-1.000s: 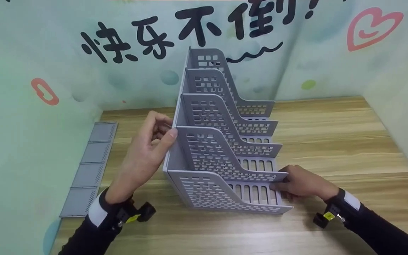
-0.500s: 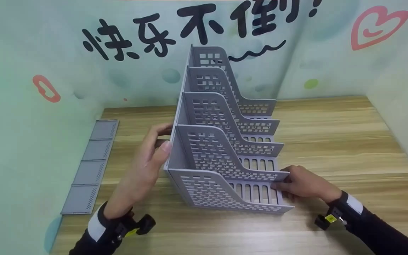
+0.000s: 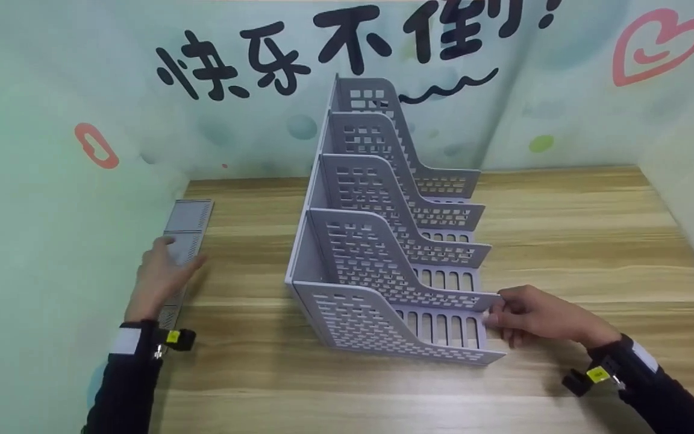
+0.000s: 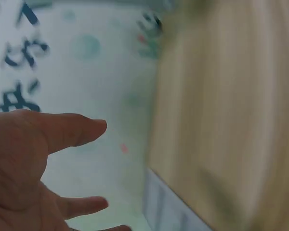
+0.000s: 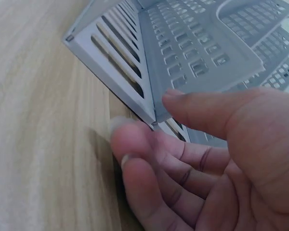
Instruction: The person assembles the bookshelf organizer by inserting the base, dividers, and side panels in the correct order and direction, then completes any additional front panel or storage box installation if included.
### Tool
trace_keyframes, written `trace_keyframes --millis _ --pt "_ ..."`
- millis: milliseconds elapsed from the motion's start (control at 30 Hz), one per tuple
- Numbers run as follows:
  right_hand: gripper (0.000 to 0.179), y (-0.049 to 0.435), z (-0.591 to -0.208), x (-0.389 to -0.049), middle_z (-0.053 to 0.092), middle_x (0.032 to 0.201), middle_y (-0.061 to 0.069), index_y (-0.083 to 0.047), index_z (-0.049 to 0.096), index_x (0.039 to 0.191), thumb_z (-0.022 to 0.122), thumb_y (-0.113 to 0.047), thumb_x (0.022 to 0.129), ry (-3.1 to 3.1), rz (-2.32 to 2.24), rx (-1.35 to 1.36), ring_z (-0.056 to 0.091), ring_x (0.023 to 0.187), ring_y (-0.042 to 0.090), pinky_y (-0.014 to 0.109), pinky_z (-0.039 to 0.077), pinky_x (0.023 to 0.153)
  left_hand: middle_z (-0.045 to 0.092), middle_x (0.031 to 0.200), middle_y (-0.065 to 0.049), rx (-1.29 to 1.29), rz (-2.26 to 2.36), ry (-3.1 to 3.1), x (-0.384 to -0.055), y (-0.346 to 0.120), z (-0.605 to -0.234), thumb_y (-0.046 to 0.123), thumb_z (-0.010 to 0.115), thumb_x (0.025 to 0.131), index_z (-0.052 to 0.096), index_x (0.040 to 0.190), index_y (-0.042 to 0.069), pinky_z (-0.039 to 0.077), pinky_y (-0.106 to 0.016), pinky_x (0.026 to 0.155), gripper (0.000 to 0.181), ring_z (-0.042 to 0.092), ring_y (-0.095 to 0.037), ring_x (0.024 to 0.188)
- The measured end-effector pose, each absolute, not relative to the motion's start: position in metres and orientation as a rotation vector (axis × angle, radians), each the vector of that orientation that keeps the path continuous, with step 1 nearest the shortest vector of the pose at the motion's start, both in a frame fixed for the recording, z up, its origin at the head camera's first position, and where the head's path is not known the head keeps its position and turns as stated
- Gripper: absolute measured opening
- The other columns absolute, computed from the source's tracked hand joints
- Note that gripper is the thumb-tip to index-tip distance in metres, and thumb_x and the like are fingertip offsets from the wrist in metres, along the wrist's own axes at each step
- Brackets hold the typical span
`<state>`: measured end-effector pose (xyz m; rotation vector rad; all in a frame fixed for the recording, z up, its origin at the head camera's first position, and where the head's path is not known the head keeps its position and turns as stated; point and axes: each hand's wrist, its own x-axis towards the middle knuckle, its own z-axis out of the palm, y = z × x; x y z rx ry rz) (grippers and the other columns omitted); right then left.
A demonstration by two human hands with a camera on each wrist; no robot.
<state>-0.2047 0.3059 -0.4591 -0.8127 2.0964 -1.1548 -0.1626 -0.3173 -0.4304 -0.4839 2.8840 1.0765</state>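
Note:
A grey plastic file organizer (image 3: 312,250) with several perforated dividers stands upright on the table in the head view. My right hand (image 3: 543,313) is at its near front edge, fingers loosely curled. In the right wrist view the thumb (image 5: 202,109) overlaps a divider's front corner, with the other fingers below the base edge. Over at the left, my left hand (image 3: 159,278) is above a long flat grey panel (image 3: 189,215) marked into sections, thumb and fingers spread and holding nothing. The hand hides the panel's middle. A corner of the panel (image 4: 169,207) shows in the left wrist view.
The wood-grain table (image 3: 588,241) meets a pale printed backdrop (image 3: 250,132) behind the organizer and at both sides. The panel lies along the left side of the table. Small cameras (image 3: 181,339) are strapped to both wrists.
My left hand has let go of the organizer's back and moved left to the flat panel. My right hand has drawn slightly outward from the organizer's front edge. The head view has shifted slightly.

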Motion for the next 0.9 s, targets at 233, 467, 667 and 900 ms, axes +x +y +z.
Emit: trace_keyframes --millis 233,467,667,900 --pt "0.015 0.307 -0.460 -0.204 0.069 0.078 0.013 0.002 0.061 0.098 0.062 -0.012 0.102 2.056 -1.178 -0.841 0.068 0.061 0.025 0.039 0.058 0.052 0.023 0.141 -0.048 -0.697 0.883 2.859 -0.165 -0.341 -0.469 0.043 0.064 0.095 0.008 0.149 -0.021 0.032 -0.071 0.103 0.101 0.029 -0.061 0.128" --pt "0.012 0.309 -0.458 -0.204 0.069 0.082 0.015 0.003 0.062 0.099 0.062 -0.009 0.102 2.062 -1.203 -0.875 0.069 0.065 0.028 0.040 0.059 0.055 0.034 0.126 -0.049 -0.729 0.706 2.934 -0.168 -0.338 -0.474 0.035 0.060 0.098 0.024 0.139 -0.026 0.037 -0.073 0.094 0.083 0.037 -0.064 0.118" --pt "0.010 0.314 -0.452 -0.207 0.071 0.087 0.010 0.000 0.064 0.100 0.063 -0.009 0.101 2.262 -1.241 -0.905 0.069 0.072 0.027 0.037 0.060 0.063 0.035 0.119 -0.048 -0.785 0.691 2.944 -0.164 -0.343 -0.474 0.036 0.061 0.096 0.030 0.135 -0.025 0.039 -0.074 0.088 0.079 0.038 -0.065 0.113" --pt "0.004 0.323 -0.444 -0.207 0.071 0.088 0.003 -0.009 0.067 0.101 0.066 -0.013 0.101 2.547 -1.154 -0.842 0.069 0.077 0.023 0.034 0.059 0.068 0.035 0.118 -0.045 -0.735 0.749 2.930 -0.164 -0.343 -0.473 0.039 0.067 0.087 0.029 0.137 -0.024 0.041 -0.071 0.084 0.090 0.039 -0.060 0.109"
